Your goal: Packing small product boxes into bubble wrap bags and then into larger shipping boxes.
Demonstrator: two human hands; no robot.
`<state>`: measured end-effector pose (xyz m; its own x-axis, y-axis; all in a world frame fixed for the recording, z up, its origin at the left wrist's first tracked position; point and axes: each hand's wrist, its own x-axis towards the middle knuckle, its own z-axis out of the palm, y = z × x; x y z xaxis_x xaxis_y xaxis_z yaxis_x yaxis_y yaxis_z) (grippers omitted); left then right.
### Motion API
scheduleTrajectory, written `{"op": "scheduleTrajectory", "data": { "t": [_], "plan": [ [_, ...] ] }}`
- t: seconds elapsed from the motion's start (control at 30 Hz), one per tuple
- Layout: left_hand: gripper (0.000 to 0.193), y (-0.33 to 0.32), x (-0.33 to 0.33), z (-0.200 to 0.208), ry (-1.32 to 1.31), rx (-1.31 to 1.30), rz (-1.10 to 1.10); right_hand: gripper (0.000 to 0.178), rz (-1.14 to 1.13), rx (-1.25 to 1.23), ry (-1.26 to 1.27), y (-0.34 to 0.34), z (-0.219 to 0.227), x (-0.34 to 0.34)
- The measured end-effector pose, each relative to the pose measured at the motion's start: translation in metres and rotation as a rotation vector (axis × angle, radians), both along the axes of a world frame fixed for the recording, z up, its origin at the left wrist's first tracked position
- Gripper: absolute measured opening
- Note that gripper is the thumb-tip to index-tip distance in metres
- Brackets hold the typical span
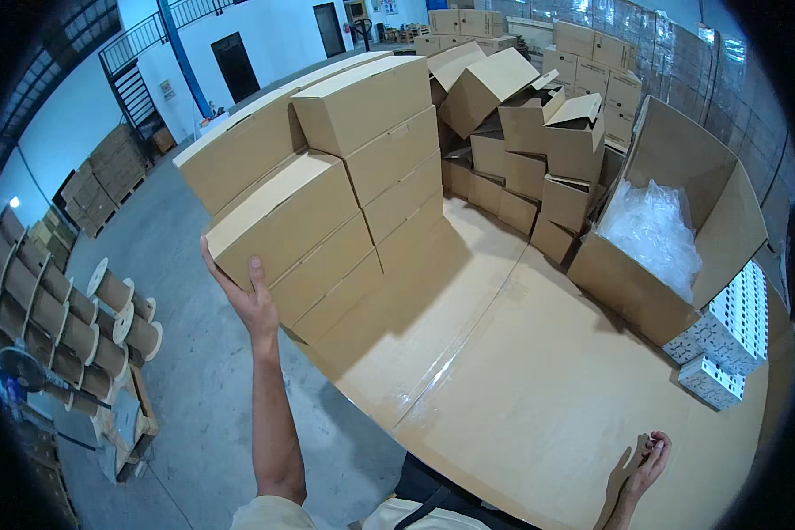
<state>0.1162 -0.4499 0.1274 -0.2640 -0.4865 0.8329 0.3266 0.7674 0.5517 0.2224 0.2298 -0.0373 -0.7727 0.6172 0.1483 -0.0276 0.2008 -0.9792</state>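
Observation:
On the left of the cardboard-covered table stand stacked closed brown cardboard boxes [389, 168]. My left hand [253, 305] grips the near left corner of the top box in the front stack, the cardboard box [291, 225]. Its thumb lies against the long front face, while the fingers reach round the short end. That box rests on others of the same shape and sits lower than the boxes beside and behind it. At the lower right, my right hand [649, 464] hovers by the table's near side, fingers loosely bent and apart, with nothing seen in it.
A large open carton [632, 287] with clear plastic wrap [652, 234] stands at the right. Next to it are white perforated blocks [714, 382]. Open boxes [526, 132] are piled at the back. Cable reels [132, 309] stand on the floor beyond the table's left edge.

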Motion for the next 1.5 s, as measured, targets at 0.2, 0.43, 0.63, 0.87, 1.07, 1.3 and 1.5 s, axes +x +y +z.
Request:
{"op": "scheduleTrajectory", "data": {
  "t": [0.2,0.43,0.63,0.87,1.07,1.3,1.5],
  "plan": [
    [0.081,0.001,-0.002,-0.002,0.002,0.026,-0.027,0.032,0.038,0.098,0.003,0.010,-0.006,0.001],
    [0.081,0.002,-0.002,-0.002,-0.018,-0.002,0.033,0.032,0.027,0.110,-0.016,0.007,-0.002,0.002],
    [0.081,0.005,0.004,0.007,-0.071,0.013,0.052,0.029,0.036,0.035,0.012,0.011,-0.007,0.003],
    [0.079,0.023,0.000,0.043,0.000,-0.243,0.306,0.027,0.027,0.106,0.000,-0.011,0.014,0.005],
    [0.060,0.064,-0.016,0.078,0.023,-0.505,0.477,0.025,0.027,0.101,-0.007,-0.009,0.018,0.006],
    [0.046,0.126,-0.091,0.089,-0.021,-0.561,0.087,0.022,-0.016,0.168,-0.011,-0.011,0.017,0.007],
    [0.041,0.179,-0.179,0.099,-0.073,-0.589,-0.232,0.022,0.002,0.184,-0.010,-0.016,0.025,0.005]
  ]
}}
